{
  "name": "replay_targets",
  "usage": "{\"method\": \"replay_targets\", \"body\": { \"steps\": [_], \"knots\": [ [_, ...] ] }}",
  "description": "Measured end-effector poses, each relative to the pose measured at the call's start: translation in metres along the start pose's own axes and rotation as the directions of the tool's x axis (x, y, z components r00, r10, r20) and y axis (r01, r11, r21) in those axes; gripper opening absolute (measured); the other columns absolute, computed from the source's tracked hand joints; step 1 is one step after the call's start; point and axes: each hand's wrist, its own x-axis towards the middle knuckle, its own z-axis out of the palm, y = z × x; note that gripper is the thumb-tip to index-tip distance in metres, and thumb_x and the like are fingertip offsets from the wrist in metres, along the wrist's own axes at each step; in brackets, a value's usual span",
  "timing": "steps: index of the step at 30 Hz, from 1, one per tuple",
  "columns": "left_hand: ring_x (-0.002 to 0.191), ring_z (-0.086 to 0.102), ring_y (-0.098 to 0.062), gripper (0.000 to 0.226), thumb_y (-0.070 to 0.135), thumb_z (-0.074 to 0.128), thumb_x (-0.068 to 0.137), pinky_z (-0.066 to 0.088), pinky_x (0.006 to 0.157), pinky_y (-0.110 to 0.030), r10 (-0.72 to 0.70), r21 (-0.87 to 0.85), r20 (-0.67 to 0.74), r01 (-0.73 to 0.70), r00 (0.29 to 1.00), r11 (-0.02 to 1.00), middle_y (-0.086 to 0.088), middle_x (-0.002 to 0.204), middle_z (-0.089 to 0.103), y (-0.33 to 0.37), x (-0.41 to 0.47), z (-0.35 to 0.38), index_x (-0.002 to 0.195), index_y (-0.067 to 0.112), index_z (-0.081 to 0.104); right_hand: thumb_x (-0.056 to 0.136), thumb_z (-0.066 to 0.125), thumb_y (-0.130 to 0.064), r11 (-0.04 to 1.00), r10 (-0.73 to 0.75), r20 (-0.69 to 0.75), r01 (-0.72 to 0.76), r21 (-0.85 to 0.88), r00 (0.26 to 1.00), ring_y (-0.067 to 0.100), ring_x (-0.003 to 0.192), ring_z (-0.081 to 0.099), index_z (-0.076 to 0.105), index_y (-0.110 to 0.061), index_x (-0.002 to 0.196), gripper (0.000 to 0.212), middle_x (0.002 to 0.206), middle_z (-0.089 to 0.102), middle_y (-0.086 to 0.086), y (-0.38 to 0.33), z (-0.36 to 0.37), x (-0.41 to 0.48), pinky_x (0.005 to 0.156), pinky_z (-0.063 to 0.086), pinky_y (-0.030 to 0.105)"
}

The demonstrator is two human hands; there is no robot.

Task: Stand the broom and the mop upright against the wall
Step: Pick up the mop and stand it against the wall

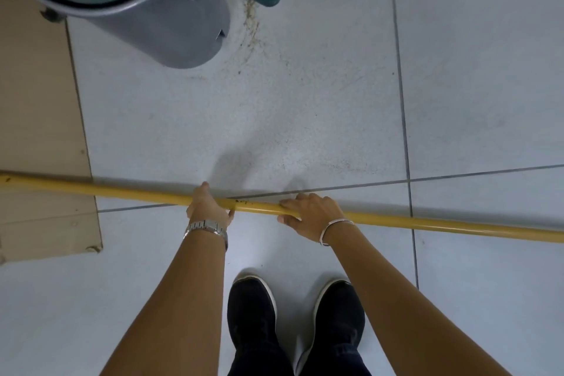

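Currently both hands, left hand (207,204) and right hand (311,214), are gripping a yellow pole (122,192) horizontally, fingers closed; nothing standing upright yet.

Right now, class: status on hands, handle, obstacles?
Both hands, left and right, grip yellow handle. Handle horizontal, head unseen. Grey bucket ahead.

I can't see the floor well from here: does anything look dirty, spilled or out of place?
Yes. A brownish dirt arc stains the floor tile beside the grey bucket, which looks tilted. The yellow pole runs crosswise, not upright, gripped by the left hand and right hand.
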Motion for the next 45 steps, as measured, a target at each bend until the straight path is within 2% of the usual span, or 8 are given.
{"method": "replay_targets", "body": {
  "steps": [4, 12, 17, 24, 30, 33, 41, 45],
  "knots": [
    [0.113, 0.053, -0.015, 0.037, 0.031, 0.057, 0.090, 0.047, 0.084, -0.043, 0.062, -0.157, 0.059, -0.052, 0.996, 0.986, -0.001, 0.125, 0.056, -0.005, -0.011, -0.023, 0.124, 0.017, 0.052, 0.090, 0.042, -0.046, 0.998, 0.031, -0.125, -0.025, 0.050, 0.992, 0.030, 0.107, 0.055, 0.046, -0.028, 0.126, 0.041, 0.121, 0.058, 0.008, -0.010, -0.011, -0.010, 0.085, 0.046, 0.043],
    [0.103, 0.057, -0.024, 0.037, 0.022, 0.057, 0.091, 0.055, 0.075, -0.049, 0.316, -0.334, 0.175, -0.246, 0.932, 0.910, -0.009, 0.112, 0.058, 0.026, -0.128, -0.053, 0.126, 0.011, 0.049, 0.087, 0.049, -0.046, 0.977, 0.131, -0.224, -0.087, 0.196, 0.966, 0.023, 0.099, 0.059, 0.058, -0.038, 0.110, 0.027, 0.107, 0.064, -0.001, -0.046, -0.104, -0.079, 0.075, 0.045, 0.034],
    [0.099, 0.061, -0.020, 0.024, 0.022, 0.063, 0.087, 0.058, 0.069, -0.046, 0.476, -0.405, 0.277, -0.348, 0.835, 0.846, -0.006, 0.106, 0.062, 0.072, -0.233, -0.060, 0.107, 0.018, 0.049, 0.084, 0.052, -0.047, 0.952, 0.149, -0.261, -0.067, 0.298, 0.954, 0.018, 0.091, 0.057, 0.061, -0.044, 0.104, 0.022, 0.101, 0.066, -0.006, -0.072, -0.201, -0.135, 0.071, 0.042, 0.029],
    [0.101, 0.064, -0.018, 0.028, 0.026, 0.063, 0.087, 0.059, 0.071, -0.046, 0.707, -0.458, 0.402, -0.541, 0.582, 0.705, -0.004, 0.111, 0.064, 0.149, -0.397, -0.074, 0.113, 0.018, 0.057, 0.077, 0.063, -0.047, 0.919, 0.096, -0.382, 0.066, 0.390, 0.919, 0.018, 0.084, 0.059, 0.066, -0.036, 0.102, 0.027, 0.084, 0.061, -0.005, -0.122, -0.333, -0.217, 0.077, 0.049, 0.031],
    [0.102, 0.064, -0.019, 0.041, 0.025, 0.064, 0.086, 0.061, 0.064, -0.041, 0.836, -0.519, 0.430, -0.665, 0.340, 0.537, -0.001, 0.102, 0.061, 0.207, -0.577, -0.087, 0.126, 0.015, 0.056, 0.079, 0.065, -0.037, 0.838, 0.107, -0.582, 0.242, 0.489, 0.806, 0.018, 0.078, 0.060, 0.070, -0.031, 0.096, 0.019, 0.077, 0.064, -0.005, -0.173, -0.447, -0.322, 0.068, 0.045, 0.024],
    [0.099, 0.067, -0.018, 0.057, 0.024, 0.070, 0.081, 0.061, 0.065, -0.044, 0.863, -0.561, 0.453, -0.681, 0.223, 0.471, -0.004, 0.104, 0.062, 0.223, -0.668, -0.098, 0.133, 0.021, 0.047, 0.080, 0.065, -0.033, 0.796, 0.117, -0.658, 0.327, 0.510, 0.744, 0.019, 0.083, 0.062, 0.069, -0.028, 0.100, 0.021, 0.086, 0.068, 0.002, -0.191, -0.496, -0.381, 0.076, 0.047, 0.027],
    [0.088, 0.064, -0.015, 0.018, 0.025, 0.067, 0.084, 0.061, 0.057, -0.037, 0.799, -0.540, 0.597, -0.773, -0.073, 0.332, -0.009, 0.096, 0.060, 0.218, -0.843, -0.114, 0.095, 0.011, 0.065, 0.082, 0.065, -0.017, 0.661, 0.142, -0.762, 0.513, 0.548, 0.632, 0.025, 0.083, 0.060, 0.064, -0.007, 0.111, 0.031, 0.089, 0.063, 0.012, -0.207, -0.567, -0.511, 0.079, 0.053, 0.041],
    [0.083, 0.064, -0.017, 0.017, 0.026, 0.067, 0.084, 0.061, 0.060, -0.042, 0.761, -0.586, 0.611, -0.771, -0.218, 0.249, 0.001, 0.088, 0.058, 0.196, -0.906, -0.110, 0.094, 0.013, 0.065, 0.081, 0.065, -0.014, 0.552, 0.205, -0.786, 0.594, 0.584, 0.583, 0.029, 0.089, 0.063, 0.063, -0.007, 0.111, 0.031, 0.093, 0.065, 0.014, -0.198, -0.582, -0.559, 0.082, 0.055, 0.051]
  ]
}}
